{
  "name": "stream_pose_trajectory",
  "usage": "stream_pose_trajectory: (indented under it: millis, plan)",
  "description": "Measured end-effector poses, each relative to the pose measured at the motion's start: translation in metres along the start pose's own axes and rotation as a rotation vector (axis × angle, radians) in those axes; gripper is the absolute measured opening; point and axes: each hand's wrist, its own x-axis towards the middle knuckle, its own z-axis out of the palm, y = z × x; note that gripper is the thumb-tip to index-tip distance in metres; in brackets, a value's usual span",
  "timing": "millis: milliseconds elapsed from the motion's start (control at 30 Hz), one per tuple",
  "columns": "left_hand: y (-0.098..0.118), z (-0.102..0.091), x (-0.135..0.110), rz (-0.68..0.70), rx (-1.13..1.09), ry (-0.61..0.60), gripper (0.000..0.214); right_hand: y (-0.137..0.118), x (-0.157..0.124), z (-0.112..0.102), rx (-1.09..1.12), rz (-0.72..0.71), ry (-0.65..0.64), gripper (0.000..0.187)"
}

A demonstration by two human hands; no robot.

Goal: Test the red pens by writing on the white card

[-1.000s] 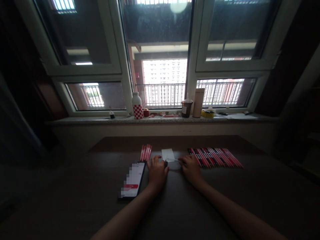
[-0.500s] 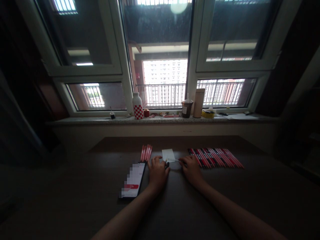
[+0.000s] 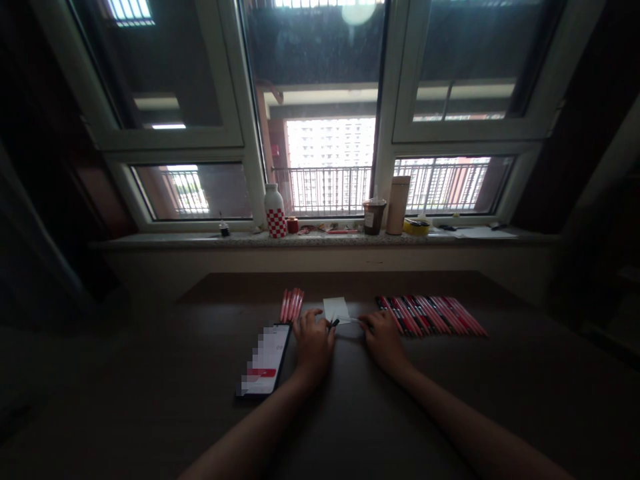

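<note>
My left hand (image 3: pixel 315 343) rests near the middle of the table, thumb and fingers closed on a small black piece (image 3: pixel 335 323) too small to identify surely. Facing it, my right hand (image 3: pixel 385 339) pinches a thin pale stick (image 3: pixel 354 320) whose other end points at the black piece; whether the two touch I cannot tell. Just beyond the fingers lies a square of white paper (image 3: pixel 334 307). A small bundle of pink pens (image 3: pixel 292 305) is beyond my left hand, and a long row of pink, red and black pens (image 3: pixel 430 316) spreads to the right of my right hand.
A phone (image 3: pixel 265 363) with a lit screen lies left of my left forearm. On the windowsill (image 3: pixel 325 242) beyond the table stand a red-checked bottle (image 3: pixel 275 212), a drink cup (image 3: pixel 374 217), a tan flask (image 3: pixel 398 205) and a yellow tape roll (image 3: pixel 416 227).
My left hand has shifted very slightly left, and the black piece in it is tilted differently. My right hand stays nearly where it was, still pinching the pale stick.
</note>
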Motion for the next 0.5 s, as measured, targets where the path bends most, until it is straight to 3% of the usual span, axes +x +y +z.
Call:
stream_pose_trajectory:
  millis: [500]
  plan:
    - [-0.001, 0.001, -0.0004, -0.061, 0.03, 0.044, 0.014, 0.0008, 0.0013, 0.0012, 0.021, 0.017, -0.015, 0.02]
